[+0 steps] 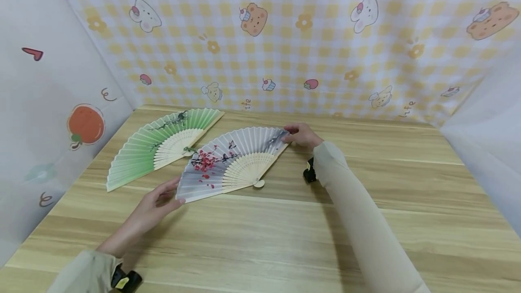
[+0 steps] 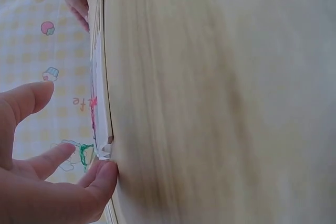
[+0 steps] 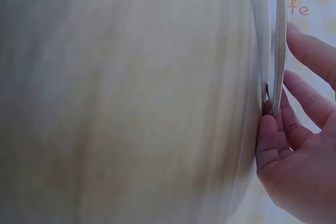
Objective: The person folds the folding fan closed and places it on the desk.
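Note:
A grey-white folding fan [image 1: 248, 141] with red blossoms and dark branches lies spread on the wooden table. At its left end is my left hand [image 1: 152, 209], thumb and fingertips against the corner, the fingers fairly straight. The left wrist view shows those fingertips [image 2: 107, 174] touching the end of the fan. My right hand [image 1: 302, 134] pinches the fan's upper right corner. In the right wrist view that edge [image 3: 280, 51] sits between the right hand's digits [image 3: 268, 135]. A second, green folding fan [image 1: 138, 150] lies spread behind and to the left, untouched.
A green cord [image 1: 189, 149] lies by the green fan's pivot, close to the grey fan. The wooden table [image 1: 260, 243] reaches to a yellow-checked cloth [image 1: 285, 58] at the back. Pale cloth walls [image 1: 36, 116] stand at both sides.

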`<control>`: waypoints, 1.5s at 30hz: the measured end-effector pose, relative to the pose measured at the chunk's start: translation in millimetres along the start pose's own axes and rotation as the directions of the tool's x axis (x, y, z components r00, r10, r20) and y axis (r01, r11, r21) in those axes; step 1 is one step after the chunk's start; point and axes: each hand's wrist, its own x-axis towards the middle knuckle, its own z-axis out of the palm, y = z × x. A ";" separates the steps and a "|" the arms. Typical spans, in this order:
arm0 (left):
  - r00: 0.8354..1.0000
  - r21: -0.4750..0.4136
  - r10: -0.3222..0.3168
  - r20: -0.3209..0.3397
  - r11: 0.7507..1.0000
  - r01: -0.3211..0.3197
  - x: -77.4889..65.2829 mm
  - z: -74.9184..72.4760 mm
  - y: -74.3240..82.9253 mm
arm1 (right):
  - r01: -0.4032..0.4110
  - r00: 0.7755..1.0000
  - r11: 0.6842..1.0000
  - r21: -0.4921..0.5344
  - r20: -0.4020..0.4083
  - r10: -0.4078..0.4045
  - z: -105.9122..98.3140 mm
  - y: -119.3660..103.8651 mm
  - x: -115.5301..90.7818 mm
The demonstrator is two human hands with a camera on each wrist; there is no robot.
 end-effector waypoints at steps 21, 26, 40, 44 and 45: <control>0.991 -0.067 -0.128 0.029 0.989 0.129 2.6 -1.5 3.0 | 0.005 1.000 1.000 -0.016 0.030 -0.005 -1.5 -0.3 0.2; 0.991 -0.080 -0.135 0.021 0.987 0.136 0.1 -1.9 4.0 | 0.001 0.999 0.999 -0.041 0.032 0.000 -0.9 -1.7 -0.8; 0.986 -0.192 -0.164 0.027 0.967 0.166 3.3 -3.9 -3.6 | -0.039 0.995 0.993 -0.110 0.088 0.048 -4.3 -3.1 1.9; 0.986 -0.196 -0.167 0.026 0.966 0.169 3.9 -4.1 -4.1 | -0.022 0.996 0.990 -0.137 0.088 0.034 -4.8 -2.5 2.2; 0.986 -0.197 -0.165 0.025 0.966 0.167 3.9 -4.1 -4.4 | -0.020 0.995 0.990 -0.137 0.089 0.032 -4.9 -2.5 1.9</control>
